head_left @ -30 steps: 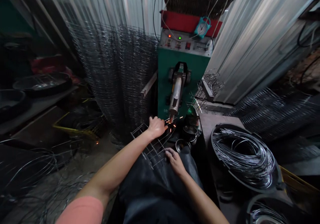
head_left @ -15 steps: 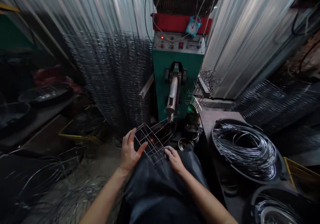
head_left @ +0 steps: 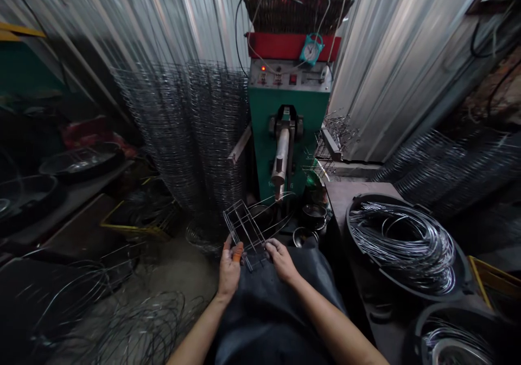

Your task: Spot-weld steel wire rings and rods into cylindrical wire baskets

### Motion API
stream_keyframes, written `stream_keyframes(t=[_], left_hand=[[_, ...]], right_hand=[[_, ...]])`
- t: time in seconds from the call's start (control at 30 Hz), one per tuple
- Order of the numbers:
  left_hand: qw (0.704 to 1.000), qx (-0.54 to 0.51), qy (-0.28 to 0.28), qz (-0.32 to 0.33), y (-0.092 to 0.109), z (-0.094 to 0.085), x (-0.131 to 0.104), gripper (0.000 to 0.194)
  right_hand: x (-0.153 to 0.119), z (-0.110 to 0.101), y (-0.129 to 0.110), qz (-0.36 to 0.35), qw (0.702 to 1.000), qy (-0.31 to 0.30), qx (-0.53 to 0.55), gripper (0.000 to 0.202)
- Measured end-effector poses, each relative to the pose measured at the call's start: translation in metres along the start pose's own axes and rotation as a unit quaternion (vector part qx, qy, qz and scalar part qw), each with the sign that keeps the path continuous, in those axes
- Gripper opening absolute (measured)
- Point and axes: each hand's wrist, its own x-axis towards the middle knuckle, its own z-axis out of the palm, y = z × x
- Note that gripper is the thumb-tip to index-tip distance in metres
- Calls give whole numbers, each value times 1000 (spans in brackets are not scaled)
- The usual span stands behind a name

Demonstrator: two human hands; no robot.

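Both my hands are on a wire rack (head_left: 249, 228), a small grid of thin metal rods with a long curved loop at its far end. My left hand (head_left: 230, 272) is closed on its near left side, with an orange covering on the thumb. My right hand (head_left: 280, 260) pinches the near right corner between thumb and fingers. The loop reaches to the lower tip of a green spot welder (head_left: 260, 115), under its thick metal arm (head_left: 281, 150). Whether the loop touches the tip I cannot tell.
Tall stacks of wire grids (head_left: 217, 131) stand left of the welder. On the right, a bench (head_left: 358, 191) bears a black tub (head_left: 349, 229) of wire rings. Loose wire (head_left: 142, 321) lies on the floor at left. Two small metal bowls (head_left: 300, 237) sit below the welder.
My left hand has moved right and closed on the rack's near left side; before, its fingers were spread at the far left edge. My right hand keeps its pinch. The view has shifted slightly.
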Motion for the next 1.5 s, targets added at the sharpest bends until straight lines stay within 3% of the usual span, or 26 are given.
stream_keyframes(t=[0.7, 0.97, 1.07, 1.1, 1.17, 1.2, 1.23, 1.27, 1.33, 1.4, 1.5], left_hand=[[999, 10, 33, -11, 6, 6, -3, 57], [992, -73, 40, -94, 34, 5, -10, 58], [989, -79, 1, -122, 41, -8, -25, 64], [991, -69, -25, -110, 42, -15, -31, 66], [995, 7, -92, -25, 43, -35, -42, 75], [986, 78, -137, 49, 41, -47, -46, 79], [958, 164, -191, 138, 38, -58, -49, 83], [908, 252, -242, 230, 33, -69, -50, 83], [778, 392, -311, 380, 20, -86, -49, 76], [682, 468, -315, 465, 6, -94, -44, 72], [624, 524, -284, 506, -10, -90, -35, 75]], right_hand=[[9, -14, 5, 13, 996, -78, -44, 33], [-25, -10, -11, -50, 979, -141, -137, 36], [-43, 2, -30, -74, 979, -90, -167, 34], [-48, 6, -38, -71, 982, -65, -163, 34], [-54, 11, -55, -61, 989, -22, -134, 33], [-56, 13, -63, -56, 992, -7, -113, 33], [-57, 14, -70, -53, 994, 4, -92, 32], [-57, 14, -75, -48, 996, 10, -73, 32], [-55, 14, -79, -35, 998, 7, -49, 32], [-54, 14, -71, -34, 998, -7, -55, 31], [-58, 19, -49, -57, 993, 4, -99, 31]])
